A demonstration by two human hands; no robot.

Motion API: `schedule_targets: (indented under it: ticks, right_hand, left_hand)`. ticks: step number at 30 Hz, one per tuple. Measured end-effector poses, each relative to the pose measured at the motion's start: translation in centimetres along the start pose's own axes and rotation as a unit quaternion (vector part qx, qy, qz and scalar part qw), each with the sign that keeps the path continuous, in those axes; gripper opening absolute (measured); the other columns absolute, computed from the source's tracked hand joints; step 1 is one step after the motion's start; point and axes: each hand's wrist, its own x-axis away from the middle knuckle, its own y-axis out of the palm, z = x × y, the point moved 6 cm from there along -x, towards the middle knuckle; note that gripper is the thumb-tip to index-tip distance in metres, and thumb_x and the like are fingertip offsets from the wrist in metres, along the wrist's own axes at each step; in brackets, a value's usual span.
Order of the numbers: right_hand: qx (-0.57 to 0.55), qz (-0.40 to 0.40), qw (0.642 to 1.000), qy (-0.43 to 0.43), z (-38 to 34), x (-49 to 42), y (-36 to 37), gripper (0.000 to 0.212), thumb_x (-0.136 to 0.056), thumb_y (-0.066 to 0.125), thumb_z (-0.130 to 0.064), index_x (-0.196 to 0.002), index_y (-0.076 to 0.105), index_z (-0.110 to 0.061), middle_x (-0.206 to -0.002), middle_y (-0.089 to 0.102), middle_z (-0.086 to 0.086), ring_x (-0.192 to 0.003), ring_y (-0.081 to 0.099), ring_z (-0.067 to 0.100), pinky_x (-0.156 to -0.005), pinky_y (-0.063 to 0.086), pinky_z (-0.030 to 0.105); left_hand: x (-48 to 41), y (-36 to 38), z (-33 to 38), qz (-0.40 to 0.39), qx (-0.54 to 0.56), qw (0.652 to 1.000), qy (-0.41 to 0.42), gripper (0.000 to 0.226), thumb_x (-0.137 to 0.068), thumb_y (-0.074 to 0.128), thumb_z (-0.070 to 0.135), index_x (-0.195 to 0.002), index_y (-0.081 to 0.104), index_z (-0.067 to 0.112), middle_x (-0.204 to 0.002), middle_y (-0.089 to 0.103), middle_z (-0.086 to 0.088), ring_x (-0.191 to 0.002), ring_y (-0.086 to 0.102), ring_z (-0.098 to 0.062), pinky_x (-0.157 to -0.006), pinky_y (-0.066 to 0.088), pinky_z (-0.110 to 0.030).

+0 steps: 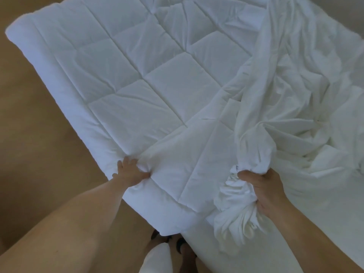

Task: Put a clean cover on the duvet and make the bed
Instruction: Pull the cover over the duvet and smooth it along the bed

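On the bed, left hand (131,170) pinches duvet (137,79); right hand (266,191) grips bunched cover (295,107)

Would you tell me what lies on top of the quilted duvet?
The crumpled cover drapes over the duvet's right part, bunched in the right hand. The left hand pinches its near edge. What's beneath the duvet is hidden.

Both bare arms reach forward, left hand (131,170) pinched closed, right hand (264,189) fisted.
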Motion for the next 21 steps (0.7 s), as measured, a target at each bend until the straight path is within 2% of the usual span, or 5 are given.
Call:
schedule_targets:
  ticks: [3,8,12,16,21]
  right_hand:
    - [-0.001,0.011,1.0,0.003,0.4,0.2,0.1,0.036,-0.052,0.083,-0.012,-0.087,0.072,-0.016,-0.08,0.075,-0.001,-0.087,0.071,0.029,-0.083,0.056,0.048]
    - [0.0,0.031,0.999,0.012,0.7,1.5,-1.4,0.027,-0.07,0.079,0.0,-0.09,0.071,-0.015,-0.089,0.075,0.006,-0.091,0.07,0.032,-0.087,0.055,0.053]
    - [-0.006,0.034,0.999,0.004,-0.6,2.8,-2.8,0.025,-0.073,0.078,-0.001,-0.087,0.068,-0.018,-0.088,0.072,0.002,-0.086,0.068,0.025,-0.085,0.055,0.045]
    - [-0.013,0.034,0.999,-0.02,-0.6,3.8,-4.8,0.027,-0.074,0.077,0.002,-0.086,0.067,-0.021,-0.088,0.071,-0.001,-0.082,0.067,0.019,-0.08,0.053,0.035]
    - [0.003,0.025,0.999,-0.04,-0.3,4.3,-10.0,0.024,-0.076,0.075,0.005,-0.091,0.068,-0.013,-0.086,0.07,0.0,-0.078,0.065,0.017,-0.07,0.049,0.027]
  left_hand:
    - [-0.4,-1.4,0.8,0.009,-0.1,0.995,0.019,0.049,-0.095,0.048,0.052,-0.129,0.054,0.018,-0.14,0.048,-0.005,-0.134,0.04,-0.03,-0.111,0.031,-0.054]
    - [2.4,-3.2,2.1,0.004,-0.062,0.993,0.099,0.015,-0.095,0.05,0.03,-0.096,0.049,0.015,-0.112,0.062,-0.009,-0.096,0.058,-0.025,-0.076,0.043,-0.034]
    - [6.9,-0.8,3.8,-0.081,-0.062,0.983,0.15,0.076,-0.083,0.072,0.047,-0.142,0.036,0.017,-0.138,0.046,-0.003,-0.119,0.053,-0.023,-0.097,0.046,-0.034]
    - [11.8,3.1,8.5,-0.004,-0.053,0.967,0.248,0.122,-0.07,0.074,0.065,-0.157,0.006,0.014,-0.16,0.015,-0.004,-0.146,0.023,-0.024,-0.115,0.032,-0.039]
    - [19.0,7.6,15.1,0.18,-0.18,0.826,0.503,0.105,-0.075,0.065,0.06,-0.156,0.012,0.019,-0.164,0.012,-0.009,-0.15,0.01,-0.029,-0.117,0.027,-0.053]
